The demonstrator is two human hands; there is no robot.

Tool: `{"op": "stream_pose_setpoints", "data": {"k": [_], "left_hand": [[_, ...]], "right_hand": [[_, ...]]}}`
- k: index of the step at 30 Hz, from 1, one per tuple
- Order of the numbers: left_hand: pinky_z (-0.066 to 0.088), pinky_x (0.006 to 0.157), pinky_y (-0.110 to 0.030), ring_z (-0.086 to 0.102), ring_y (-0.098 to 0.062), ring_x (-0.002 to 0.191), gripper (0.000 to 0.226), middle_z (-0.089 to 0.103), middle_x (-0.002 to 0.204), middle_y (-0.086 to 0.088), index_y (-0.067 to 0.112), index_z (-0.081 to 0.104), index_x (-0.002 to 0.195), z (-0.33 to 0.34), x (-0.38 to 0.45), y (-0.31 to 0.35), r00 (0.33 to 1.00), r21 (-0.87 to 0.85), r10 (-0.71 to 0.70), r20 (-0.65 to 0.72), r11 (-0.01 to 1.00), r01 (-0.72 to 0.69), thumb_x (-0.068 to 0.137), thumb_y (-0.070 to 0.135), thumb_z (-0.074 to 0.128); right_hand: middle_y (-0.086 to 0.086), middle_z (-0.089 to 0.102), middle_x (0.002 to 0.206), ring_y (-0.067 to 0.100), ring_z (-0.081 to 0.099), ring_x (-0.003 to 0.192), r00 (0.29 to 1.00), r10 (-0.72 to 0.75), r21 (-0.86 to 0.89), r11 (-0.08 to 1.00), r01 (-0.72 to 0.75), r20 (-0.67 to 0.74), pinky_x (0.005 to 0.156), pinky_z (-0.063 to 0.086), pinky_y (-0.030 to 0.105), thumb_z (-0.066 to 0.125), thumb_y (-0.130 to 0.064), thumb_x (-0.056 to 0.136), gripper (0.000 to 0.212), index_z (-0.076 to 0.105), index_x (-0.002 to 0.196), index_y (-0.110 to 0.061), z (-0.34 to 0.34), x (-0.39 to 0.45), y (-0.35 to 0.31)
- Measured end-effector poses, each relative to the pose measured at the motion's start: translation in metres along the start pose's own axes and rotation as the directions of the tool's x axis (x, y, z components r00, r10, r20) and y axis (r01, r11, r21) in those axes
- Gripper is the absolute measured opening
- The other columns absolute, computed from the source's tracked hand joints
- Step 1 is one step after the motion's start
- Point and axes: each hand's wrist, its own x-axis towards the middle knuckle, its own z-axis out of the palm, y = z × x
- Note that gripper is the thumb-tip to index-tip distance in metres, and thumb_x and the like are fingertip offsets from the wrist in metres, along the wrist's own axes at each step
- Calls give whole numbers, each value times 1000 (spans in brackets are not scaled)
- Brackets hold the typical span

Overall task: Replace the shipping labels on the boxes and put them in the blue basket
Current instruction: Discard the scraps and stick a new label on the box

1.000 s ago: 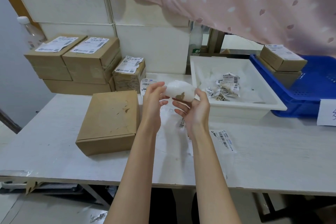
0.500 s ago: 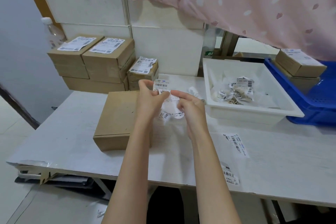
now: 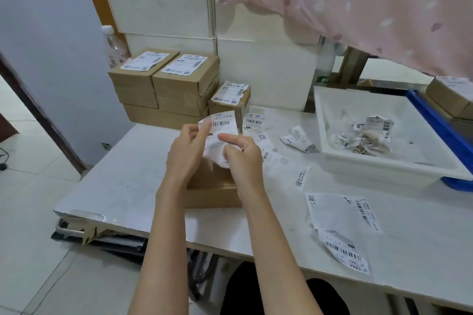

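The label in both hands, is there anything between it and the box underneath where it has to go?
Nothing visible. Both hands pinch the label just above the box, whose top shows no other paper where visible.

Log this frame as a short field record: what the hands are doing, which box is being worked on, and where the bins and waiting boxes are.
left hand: pinches white barcode label
right hand: pinches same label's lower part
work box: plain brown cardboard box, under the hands, top mostly hidden
waste: white plastic tray holding crumpled label scraps
blue plastic basket: right edge, holds a labelled box
waiting: stacked labelled boxes against wall
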Motion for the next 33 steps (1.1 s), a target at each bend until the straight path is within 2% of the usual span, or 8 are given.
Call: {"op": "stream_pose_setpoints", "data": {"k": [2, 6, 10, 12, 15, 19, 25, 33], "left_hand": [[45, 92, -32, 60, -14, 107, 43, 66, 112, 8, 20, 57, 119, 2, 0, 2, 1000, -39, -1, 14, 999, 2, 93, 54, 56], [38, 78, -26, 57, -14, 95, 42, 63, 94, 6, 13, 51, 126, 17, -4, 8, 999, -31, 16, 28, 999, -15, 91, 32, 67], [43, 82, -33, 57, -20, 104, 51, 65, 101, -2, 18, 43, 132, 33, -8, 8, 999, 89, 38, 32, 995, -41, 86, 18, 65], [45, 91, -40, 56, -23, 109, 56, 65, 105, -2, 21, 40, 135, 34, -10, 8, 998, 125, 54, 12, 991, -55, 85, 18, 64], [38, 99, -43, 56, -19, 99, 48, 63, 92, 8, 20, 41, 133, 29, -10, 13, 991, 212, 103, -87, 974, -83, 90, 23, 62], [31, 90, -36, 59, -19, 96, 25, 64, 84, 10, 18, 53, 114, 24, -7, 13, 967, 232, 130, -219, 969, -78, 90, 18, 59], [26, 86, -35, 60, -21, 98, 16, 63, 84, 10, 18, 56, 105, 25, 1, 5, 962, 276, 145, -231, 958, -78, 89, 19, 60], [27, 85, -36, 59, -22, 100, 12, 68, 88, 6, 20, 56, 101, 31, 5, -4, 962, 322, 153, -228, 944, -73, 89, 18, 58]], "right_hand": [[-5, 58, 119, 9, 54, 114, 999, 3, -49, 999, -4, -39, 99, 44, 25, 49, 2, 84, 38, 73, 103, -20, -3, 2, 0], [-4, 60, 119, 7, 55, 110, 996, 4, -97, 995, -13, -88, 86, 40, 14, 49, 0, 87, 33, 73, 97, -21, -17, 11, -3], [-3, 62, 117, 14, 58, 111, 995, 18, -136, 990, -32, -98, 98, 46, 30, 51, -1, 85, 34, 71, 86, -28, -25, 15, -4], [-1, 64, 115, 19, 59, 110, 995, 8, -168, 985, -24, -96, 99, 47, 38, 52, -2, 84, 35, 70, 80, -33, -24, 14, -5], [-1, 67, 113, 17, 61, 103, 997, 5, -247, 969, -24, -80, 95, 49, 36, 56, -8, 84, 28, 73, 85, -30, -21, 12, -7], [-11, 67, 86, 9, 58, 76, 997, 26, -317, 947, -47, -69, 87, 50, 32, 63, -14, 84, 19, 77, 94, -23, -20, 9, -7], [-5, 70, 104, 17, 61, 101, 997, 7, -495, 868, -43, -76, 87, 49, 33, 68, -18, 80, 27, 73, 106, -27, -16, 4, -6], [-5, 70, 104, 19, 61, 101, 998, 0, -590, 807, -36, -60, 86, 49, 33, 67, -16, 80, 30, 72, 107, -27, -16, 6, -3]]}}
